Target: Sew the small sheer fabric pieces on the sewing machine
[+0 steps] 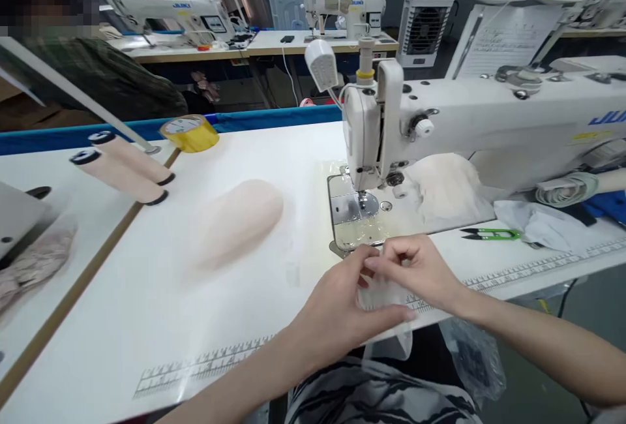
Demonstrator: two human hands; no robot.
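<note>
I have both hands together at the near edge of the white tabletop [147, 319], just in front of the sewing machine [489, 117]. My left hand [337, 310] cups a small piece of white fabric [379, 295] from below and the side, its thumb lying along the lower edge, so its grip is closed on the cloth. My right hand [423, 271] comes in from the right with fingertips [374, 266] pinching the top of the same piece (the fabric is thin and partly hidden by my fingers, so I cannot tell its shape). The piece sits over the printed ruler strip [513, 274] at the tabletop's edge, just short of the metal needle plate [349, 212] under the presser foot. More pale cloth [445, 182] is bunched behind the needle, beneath the machine arm. Green thread snips [491, 234] lie to the right, near my right wrist. Further left, a blurred pinkish shape [239, 218] rests on the tabletop, with two thread cones [122, 166] and a yellow tape roll [190, 132] beyond it.
</note>
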